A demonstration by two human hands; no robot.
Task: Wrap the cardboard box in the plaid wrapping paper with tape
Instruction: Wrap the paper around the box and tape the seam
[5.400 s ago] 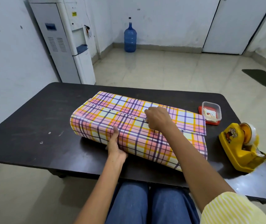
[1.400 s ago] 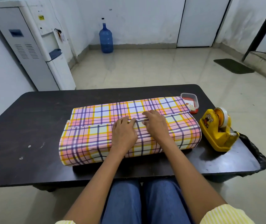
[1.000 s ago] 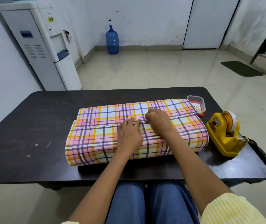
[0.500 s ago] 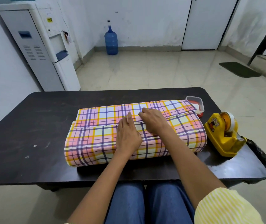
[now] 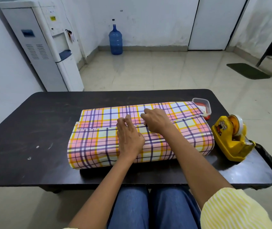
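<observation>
Fingers of left hand [image 5: 130, 140] flat on plaid wrapping paper [image 5: 95, 146], right hand [image 5: 156, 121] curled at seam [image 5: 99, 128], grip unclear

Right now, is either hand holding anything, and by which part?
Left hand presses the plaid wrapping paper beside its overlap seam. Right hand curls fingers at the seam edge; pinch cannot be told.

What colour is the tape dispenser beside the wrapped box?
The tape dispenser is yellow; the head view shows it best.

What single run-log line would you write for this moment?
left hand: rests on plaid wrapping paper | right hand: curled at seam, grip unclear | yellow tape dispenser: untouched
</observation>
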